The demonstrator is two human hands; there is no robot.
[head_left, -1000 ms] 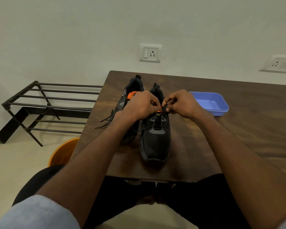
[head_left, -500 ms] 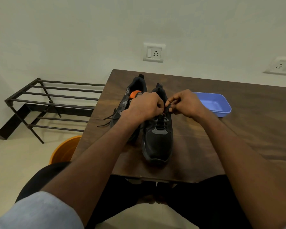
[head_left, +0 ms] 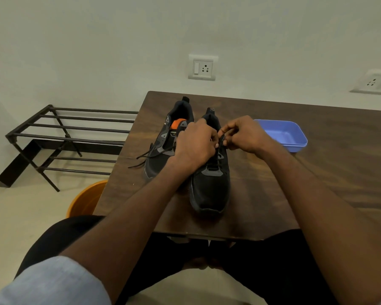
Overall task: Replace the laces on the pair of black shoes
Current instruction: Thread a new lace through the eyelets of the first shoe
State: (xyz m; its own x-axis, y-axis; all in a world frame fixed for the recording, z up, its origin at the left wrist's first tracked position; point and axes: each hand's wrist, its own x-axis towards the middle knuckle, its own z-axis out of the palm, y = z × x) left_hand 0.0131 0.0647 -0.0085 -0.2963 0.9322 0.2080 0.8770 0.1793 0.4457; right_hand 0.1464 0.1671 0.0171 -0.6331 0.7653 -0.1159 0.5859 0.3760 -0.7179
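Pinching the black lace (head_left: 220, 138) between both hands, my left hand (head_left: 195, 146) and right hand (head_left: 244, 135) meet over the right shoe (head_left: 210, 183), which sits on the wooden table (head_left: 317, 172) near its front edge. Just beside it, the left shoe (head_left: 163, 155) trails loose laces toward the table's left edge. A blue tray (head_left: 284, 134) lies to the right.

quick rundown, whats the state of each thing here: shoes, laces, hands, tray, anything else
right shoe: upright on table, lace being worked at the top eyelets
left shoe: upright, lace loose, ends trailing on table
left hand: curled over right shoe's lace
right hand: pinching that lace
blue tray: upright, nothing visible inside
orange bucket: on floor, partly hidden by the table
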